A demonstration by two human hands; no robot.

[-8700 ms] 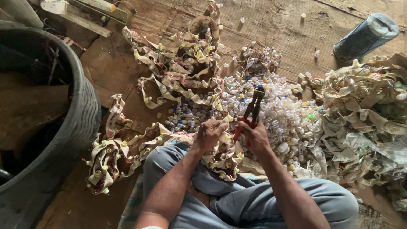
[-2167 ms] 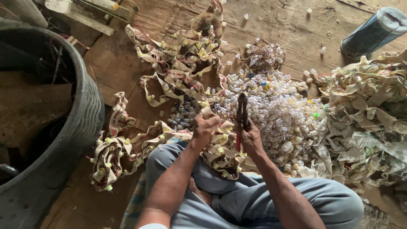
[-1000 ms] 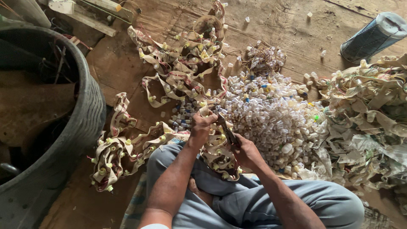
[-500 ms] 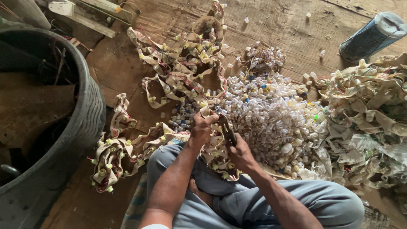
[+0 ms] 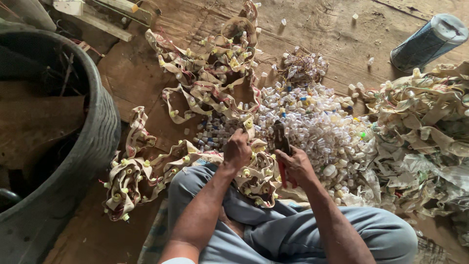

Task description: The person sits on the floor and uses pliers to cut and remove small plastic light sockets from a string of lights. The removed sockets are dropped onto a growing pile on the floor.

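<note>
I sit cross-legged on a wooden floor. My left hand pinches a long cream fabric strip studded with small plastic caps and thin red wires. My right hand grips red-handled cutting pliers, jaws pointing up beside the left hand's fingers. The strip drapes over my left knee and trails left in a bundle. In front of me lies a heap of small loose clear and white plastic pieces.
A big dark round tub fills the left side. Crumpled cream strips and plastic sheet pile up at the right. A blue-grey cylinder lies at the upper right. Wooden boards lie at the top left.
Over the past seconds my right hand lowered the pliers from above the heap and brought them in beside the left hand on the strip. The left hand stayed on the strip.
</note>
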